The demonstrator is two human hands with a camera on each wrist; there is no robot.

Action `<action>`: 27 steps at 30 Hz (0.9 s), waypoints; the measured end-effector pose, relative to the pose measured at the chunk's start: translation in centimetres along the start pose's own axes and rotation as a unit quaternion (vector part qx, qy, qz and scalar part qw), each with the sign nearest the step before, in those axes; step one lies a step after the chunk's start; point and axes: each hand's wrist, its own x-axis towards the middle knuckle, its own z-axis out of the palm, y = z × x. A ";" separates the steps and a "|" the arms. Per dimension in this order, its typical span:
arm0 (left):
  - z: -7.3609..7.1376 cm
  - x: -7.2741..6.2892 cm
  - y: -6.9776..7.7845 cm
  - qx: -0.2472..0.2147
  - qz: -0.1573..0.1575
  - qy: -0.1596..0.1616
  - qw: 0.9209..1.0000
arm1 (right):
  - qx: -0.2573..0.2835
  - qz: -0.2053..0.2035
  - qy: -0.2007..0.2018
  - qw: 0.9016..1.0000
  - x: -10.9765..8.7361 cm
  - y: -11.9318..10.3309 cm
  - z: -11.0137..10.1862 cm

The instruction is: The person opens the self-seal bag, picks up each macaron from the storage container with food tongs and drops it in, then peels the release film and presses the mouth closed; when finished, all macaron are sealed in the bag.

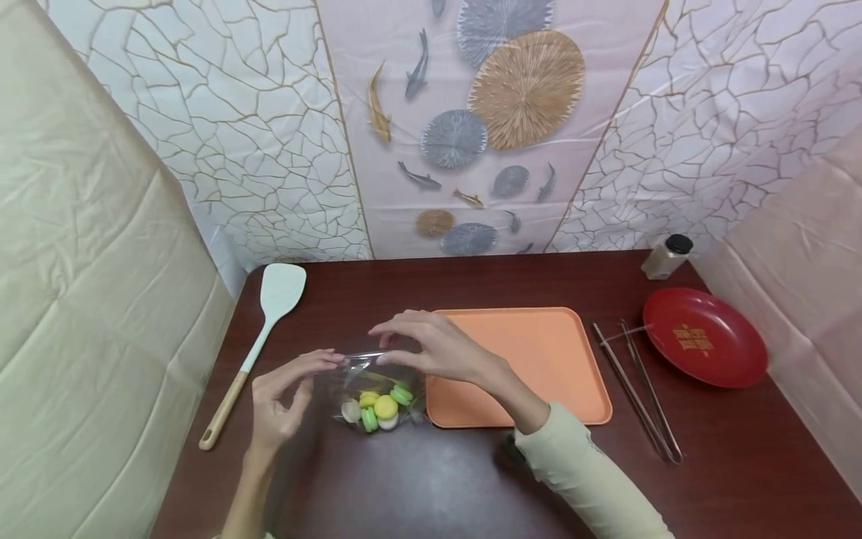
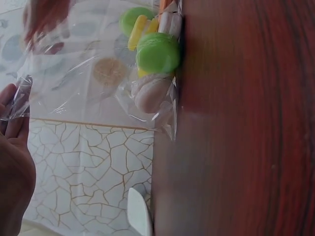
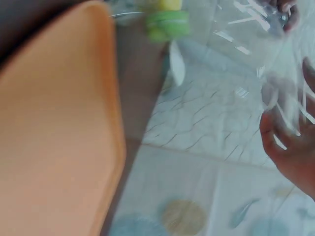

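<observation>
A clear plastic bag (image 1: 361, 374) holding several yellow, green and pale macarons (image 1: 386, 407) stands upright on the table, its film stretched upward. At the bag's upper left corner, the extended fingers of my left hand (image 1: 283, 397) touch the film, the thumb held apart. My right hand (image 1: 431, 344) reaches over the upper right edge; its thumb meets the rim and the other fingers arch above, a gap between. Through the film, the left wrist view shows green macarons (image 2: 157, 53) low in the bag. In the right wrist view, the film (image 3: 241, 49) runs across my right fingers.
An orange tray (image 1: 539, 367) lies right of the bag, partly under my right forearm. Farther right are metal tongs (image 1: 640, 397), a red plate (image 1: 714, 337) and a black-capped shaker (image 1: 667, 257). On the left lies a white spatula (image 1: 281, 292) with a wooden handle.
</observation>
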 end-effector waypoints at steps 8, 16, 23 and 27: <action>1.0 -0.2 -0.1 0.060 0.041 0.045 0.996 | -0.104 -0.040 -0.067 0.992 2.5 -1.7 0.4; 1.3 0.1 0.8 0.107 -0.035 0.085 0.990 | -0.067 -0.074 -0.070 0.993 1.7 -0.8 -0.2; 1.3 0.4 1.0 0.090 -0.047 0.088 0.991 | -0.060 -0.092 -0.062 0.992 -0.4 0.7 -1.8; 1.2 0.4 0.9 0.064 -0.042 0.082 0.994 | -0.055 -0.057 -0.061 0.995 -1.8 1.2 -2.7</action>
